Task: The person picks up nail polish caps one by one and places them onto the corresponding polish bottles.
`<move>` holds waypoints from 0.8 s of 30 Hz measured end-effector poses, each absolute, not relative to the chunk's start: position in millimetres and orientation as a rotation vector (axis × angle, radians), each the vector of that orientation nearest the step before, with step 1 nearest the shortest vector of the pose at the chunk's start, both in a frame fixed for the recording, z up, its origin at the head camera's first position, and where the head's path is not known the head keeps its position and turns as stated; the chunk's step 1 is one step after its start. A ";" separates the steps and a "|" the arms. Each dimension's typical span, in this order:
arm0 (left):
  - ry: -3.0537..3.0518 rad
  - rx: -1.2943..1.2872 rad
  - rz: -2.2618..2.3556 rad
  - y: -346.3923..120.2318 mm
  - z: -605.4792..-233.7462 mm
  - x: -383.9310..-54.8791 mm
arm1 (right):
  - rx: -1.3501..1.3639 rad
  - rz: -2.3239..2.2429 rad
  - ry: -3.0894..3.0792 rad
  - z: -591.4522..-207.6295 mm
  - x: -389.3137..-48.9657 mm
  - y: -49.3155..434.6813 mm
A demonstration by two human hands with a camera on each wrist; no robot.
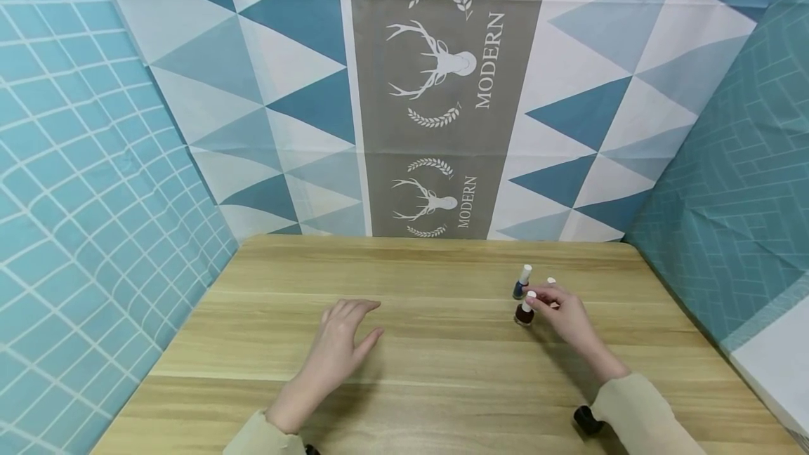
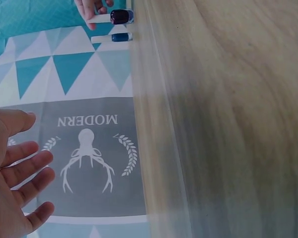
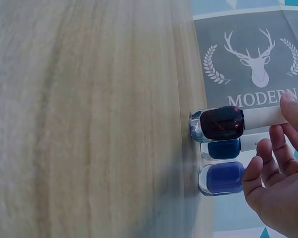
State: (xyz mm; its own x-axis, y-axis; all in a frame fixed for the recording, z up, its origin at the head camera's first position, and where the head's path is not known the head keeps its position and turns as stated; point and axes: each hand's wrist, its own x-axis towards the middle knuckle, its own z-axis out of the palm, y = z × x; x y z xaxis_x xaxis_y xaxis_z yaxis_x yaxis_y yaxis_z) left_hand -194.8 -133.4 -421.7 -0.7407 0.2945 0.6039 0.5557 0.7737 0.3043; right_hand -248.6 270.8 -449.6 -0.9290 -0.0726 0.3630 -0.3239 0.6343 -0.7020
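Observation:
My right hand (image 1: 569,313) pinches the white cap of a dark red nail polish bottle (image 3: 221,123) between thumb and fingertips. The bottle stands upright, its base right at the tabletop. Close behind it is a dark teal-blue nail polish bottle (image 3: 224,148) with a white cap. A violet-blue nail polish bottle (image 3: 224,177) stands beside these, below my curled lower fingers in the right wrist view; in the head view my hand mostly hides it. My left hand (image 1: 338,344) hovers over the left-middle of the table with fingers spread and loosely bent, holding nothing.
The wood-grain table (image 1: 430,385) ends at a patterned backdrop (image 1: 436,111) with deer heads. Teal cloths hang along the left and right sides. A black object (image 1: 588,420) sits at the right cuff, and a white surface (image 1: 774,364) lies beyond the right edge.

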 end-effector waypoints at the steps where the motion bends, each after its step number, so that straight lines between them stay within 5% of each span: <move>1: -2.429 -0.635 -0.647 -133.2 -421.4 -194.9 | 0.310 1.178 -2.561 -448.8 -248.2 271.1; 24: -2.454 -0.580 -0.594 -124.9 -406.6 -200.9 | 0.431 0.873 -2.470 -386.4 -211.4 226.5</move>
